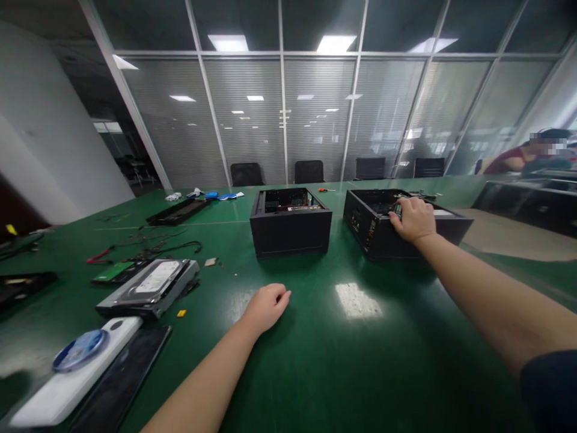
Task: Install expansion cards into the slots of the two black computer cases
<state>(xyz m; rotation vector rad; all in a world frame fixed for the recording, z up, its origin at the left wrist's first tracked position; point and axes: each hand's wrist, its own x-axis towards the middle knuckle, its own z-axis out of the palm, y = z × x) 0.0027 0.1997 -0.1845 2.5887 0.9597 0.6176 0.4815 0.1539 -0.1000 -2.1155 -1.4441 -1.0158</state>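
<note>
Two open black computer cases stand on the green table (360, 361): one in the middle (291, 227) and one to the right (383, 231). My right hand (412, 219) reaches into the top of the right case, fingers curled over something inside that I cannot make out. My left hand (267, 307) rests on the table in front of the middle case, fingers loosely curled, holding nothing.
At the left lie a hard drive in a metal bracket (151, 287), a green circuit board (110, 272), cables (148, 243), a white device with a disc (74, 373) and a black panel (178, 211). Another person (527, 156) sits far right. Chairs line the glass wall.
</note>
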